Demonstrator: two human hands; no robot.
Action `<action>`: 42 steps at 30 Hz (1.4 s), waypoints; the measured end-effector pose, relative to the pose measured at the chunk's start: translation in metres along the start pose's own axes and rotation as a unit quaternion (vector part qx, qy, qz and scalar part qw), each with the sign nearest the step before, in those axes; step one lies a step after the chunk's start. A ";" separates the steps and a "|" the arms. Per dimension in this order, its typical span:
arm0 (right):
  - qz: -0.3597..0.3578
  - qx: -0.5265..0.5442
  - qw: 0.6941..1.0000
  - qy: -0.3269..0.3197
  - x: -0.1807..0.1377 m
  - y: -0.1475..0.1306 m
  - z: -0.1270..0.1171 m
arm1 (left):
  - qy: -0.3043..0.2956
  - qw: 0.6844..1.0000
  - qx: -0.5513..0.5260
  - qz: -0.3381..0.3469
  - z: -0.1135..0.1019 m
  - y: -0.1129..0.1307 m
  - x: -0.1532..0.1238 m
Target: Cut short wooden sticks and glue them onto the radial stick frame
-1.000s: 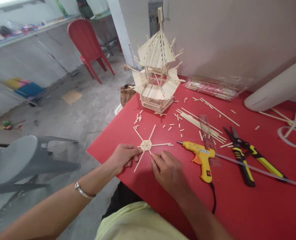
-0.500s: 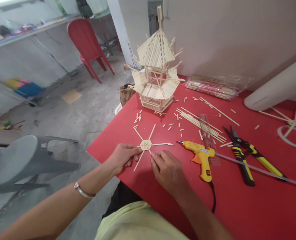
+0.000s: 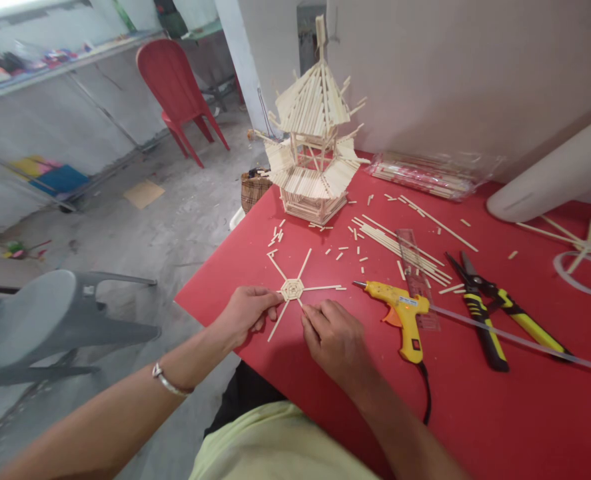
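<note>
A star-shaped stick frame (image 3: 292, 290) lies low over the red tabletop, its thin wooden arms spreading from a small hexagonal centre. My left hand (image 3: 253, 311) pinches the arm on its left side, close to the hexagon. With closed fingers, my right hand (image 3: 333, 333) grips the lower right arm, so most of that stick is hidden. Right of the frame lies a yellow hot glue gun (image 3: 398, 308), nozzle toward it, with a long clear glue stick (image 3: 505, 338) in its back. Behind the frame stands a pagoda model (image 3: 320, 133) built of the same sticks.
Several loose sticks (image 3: 400, 247) lie by a clear ruler (image 3: 409, 247). Black-and-yellow cutters (image 3: 490, 313) rest to the right. Farther back are a packet of sticks (image 3: 420, 175), a white tube (image 3: 555, 170) and another stick star (image 3: 586, 247). Grey chair (image 3: 65, 327) stands left.
Both hands keep their hold on the stick frame, almost still. The view has shifted very slightly; nothing else visibly moved.
</note>
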State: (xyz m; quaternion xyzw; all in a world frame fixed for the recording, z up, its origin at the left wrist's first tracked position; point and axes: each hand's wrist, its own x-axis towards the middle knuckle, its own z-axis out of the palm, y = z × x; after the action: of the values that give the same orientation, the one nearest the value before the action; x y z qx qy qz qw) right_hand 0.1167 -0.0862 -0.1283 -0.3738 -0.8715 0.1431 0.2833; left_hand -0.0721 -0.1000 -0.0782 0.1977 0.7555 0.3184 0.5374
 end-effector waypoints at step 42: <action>-0.090 -0.049 0.995 -0.022 -0.010 -0.007 -0.010 | 0.158 0.839 0.374 0.362 -0.029 -0.062 -0.028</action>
State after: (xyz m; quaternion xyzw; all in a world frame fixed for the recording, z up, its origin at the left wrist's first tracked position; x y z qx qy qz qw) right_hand 0.1245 -0.0979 -0.1215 -0.3042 -0.9134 0.0827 0.2575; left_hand -0.0871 -0.1703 -0.0962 0.5898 0.7665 0.2107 0.1421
